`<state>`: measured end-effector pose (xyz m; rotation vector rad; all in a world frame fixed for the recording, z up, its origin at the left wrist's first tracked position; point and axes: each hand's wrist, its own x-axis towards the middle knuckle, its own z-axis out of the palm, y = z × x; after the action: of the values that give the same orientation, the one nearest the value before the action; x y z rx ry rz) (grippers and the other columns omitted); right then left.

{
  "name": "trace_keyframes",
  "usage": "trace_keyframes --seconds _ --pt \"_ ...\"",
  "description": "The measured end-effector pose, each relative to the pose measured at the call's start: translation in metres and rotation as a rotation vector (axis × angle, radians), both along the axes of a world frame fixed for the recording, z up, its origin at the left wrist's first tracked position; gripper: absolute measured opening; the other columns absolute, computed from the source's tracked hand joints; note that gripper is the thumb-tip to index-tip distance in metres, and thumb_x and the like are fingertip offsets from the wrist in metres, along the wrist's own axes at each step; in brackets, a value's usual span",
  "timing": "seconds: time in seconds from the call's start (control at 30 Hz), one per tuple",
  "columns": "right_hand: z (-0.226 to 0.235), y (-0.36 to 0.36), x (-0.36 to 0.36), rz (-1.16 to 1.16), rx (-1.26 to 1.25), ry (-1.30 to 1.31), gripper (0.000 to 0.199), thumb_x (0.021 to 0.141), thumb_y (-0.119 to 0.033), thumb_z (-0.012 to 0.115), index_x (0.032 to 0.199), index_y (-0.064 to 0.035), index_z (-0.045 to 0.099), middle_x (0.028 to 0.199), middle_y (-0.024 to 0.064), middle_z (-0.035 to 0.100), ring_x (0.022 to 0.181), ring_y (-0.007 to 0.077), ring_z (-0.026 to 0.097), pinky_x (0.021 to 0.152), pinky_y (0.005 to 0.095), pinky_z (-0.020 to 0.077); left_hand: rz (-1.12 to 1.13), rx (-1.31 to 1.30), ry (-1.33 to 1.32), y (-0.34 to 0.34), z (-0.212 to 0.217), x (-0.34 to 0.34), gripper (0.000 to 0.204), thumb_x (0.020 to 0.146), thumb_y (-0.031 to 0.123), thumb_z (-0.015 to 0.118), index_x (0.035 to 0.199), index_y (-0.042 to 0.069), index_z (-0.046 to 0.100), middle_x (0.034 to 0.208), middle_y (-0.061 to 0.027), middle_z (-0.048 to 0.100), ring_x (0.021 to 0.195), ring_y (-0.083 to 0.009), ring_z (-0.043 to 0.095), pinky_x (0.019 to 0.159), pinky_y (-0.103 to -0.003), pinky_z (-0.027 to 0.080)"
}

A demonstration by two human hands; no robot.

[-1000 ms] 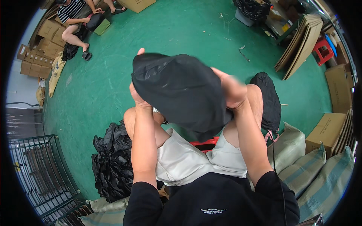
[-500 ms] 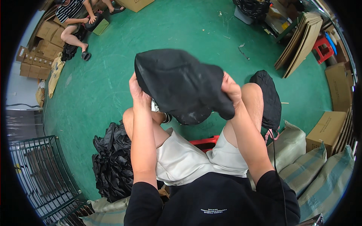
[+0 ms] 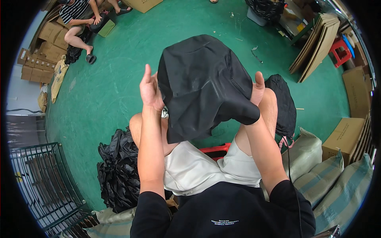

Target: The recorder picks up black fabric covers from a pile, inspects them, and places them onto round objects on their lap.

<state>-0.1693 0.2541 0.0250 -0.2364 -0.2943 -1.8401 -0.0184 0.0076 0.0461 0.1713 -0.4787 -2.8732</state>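
Between my two hands, above my lap, hangs a loose black fabric cover [image 3: 202,87] with a stitched seam on its right part. My left hand [image 3: 151,92] supports its left edge, thumb pointing up and the other fingers partly hidden by the cloth. At the right edge my right hand [image 3: 258,89] holds it the same way, thumb raised, fingers mostly behind the fabric. A corner of the cloth drapes over my right wrist, and its lower left corner drops toward my lap. A heap of shiny black material [image 3: 118,170] lies on the floor left of my legs.
A long black bundle [image 3: 281,105] lies beyond my right knee. Woven sacks [image 3: 319,174] and a carton [image 3: 343,137] stand at the right. A metal rack [image 3: 55,182] is at lower left. Flat cardboard [image 3: 317,45] leans at upper right. Another person [image 3: 77,16] sits at upper left.
The black fabric cover has turned and spread out, with its seam now showing and its lower edge hanging nearer my lap. Both thumbs have lifted off the cloth. A foot appears at the top edge.
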Motion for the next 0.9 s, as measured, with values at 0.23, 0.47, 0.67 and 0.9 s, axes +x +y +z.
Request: trace_keyframes --seconds 0.23,0.47,0.67,0.9 --pt "0.011 0.000 -0.014 -0.239 0.160 -0.004 0.073 0.088 -0.037 0.053 0.145 0.0060 0.035 0.150 0.0252 0.035 0.138 0.0394 0.037 0.116 0.0520 0.0262 0.063 -0.025 0.104 -0.006 -0.014 0.005 0.046 0.099 0.014 0.045 0.139 -0.008 0.039 0.138 -0.0236 0.050 0.128 -0.0356 0.051 0.110 -0.051 0.039" --pt "0.008 0.000 -0.029 -0.107 -0.023 -0.248 0.062 0.097 -0.027 0.045 0.146 0.0083 0.030 0.153 0.0251 0.030 0.142 0.0388 0.029 0.120 0.0507 0.0191 0.158 -0.173 0.071 0.008 0.010 0.006 0.073 0.090 0.019 0.064 0.149 -0.001 0.025 0.139 -0.0175 0.051 0.128 -0.0303 0.051 0.107 -0.042 0.041" --pt "0.025 0.000 -0.029 -0.206 0.047 -0.218 0.057 0.103 -0.029 0.038 0.145 0.0086 0.030 0.149 0.0278 0.035 0.137 0.0417 0.038 0.116 0.0524 0.0285 0.174 -0.455 0.044 0.012 0.007 0.003 0.088 0.085 0.014 0.071 0.153 0.000 0.017 0.137 -0.0197 0.050 0.120 -0.0265 0.057 0.103 -0.036 0.045" --pt "0.015 -0.004 -0.028 -0.149 0.034 -0.050 0.056 0.105 -0.034 0.030 0.148 0.0018 0.030 0.153 0.0217 0.032 0.141 0.0372 0.033 0.119 0.0489 0.0236 0.093 -0.136 -0.028 -0.004 -0.013 0.006 0.067 0.094 0.013 0.056 0.151 0.000 0.022 0.136 -0.0238 0.052 0.125 -0.0358 0.053 0.108 -0.051 0.041"
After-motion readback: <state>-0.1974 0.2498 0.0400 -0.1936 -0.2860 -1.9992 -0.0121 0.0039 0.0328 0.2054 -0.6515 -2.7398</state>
